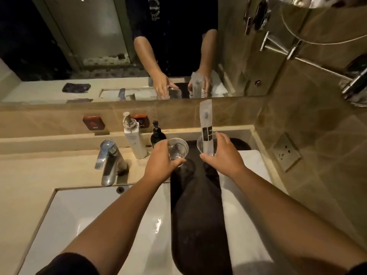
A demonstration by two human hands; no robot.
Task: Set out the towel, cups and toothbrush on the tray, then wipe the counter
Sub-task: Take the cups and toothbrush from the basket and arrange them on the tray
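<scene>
A long black tray [195, 205] lies on the counter to the right of the sink. My left hand [161, 161] grips a clear plastic cup [177, 148] over the tray's far left part. My right hand [224, 153] holds a second clear cup [203, 146] at the tray's far end. A wrapped toothbrush [206, 124] stands upright in that cup, its packet reaching up to the mirror's lower edge. A folded white towel [250, 171] lies along the tray's right side, partly under my right forearm.
A chrome tap [108, 161] stands at the left above the white basin [83, 225]. A white pump bottle [134, 139] and a small dark pump bottle [156, 135] stand behind the tray. The mirror [119, 46] rises behind the ledge. A wall socket [287, 151] sits on the right wall.
</scene>
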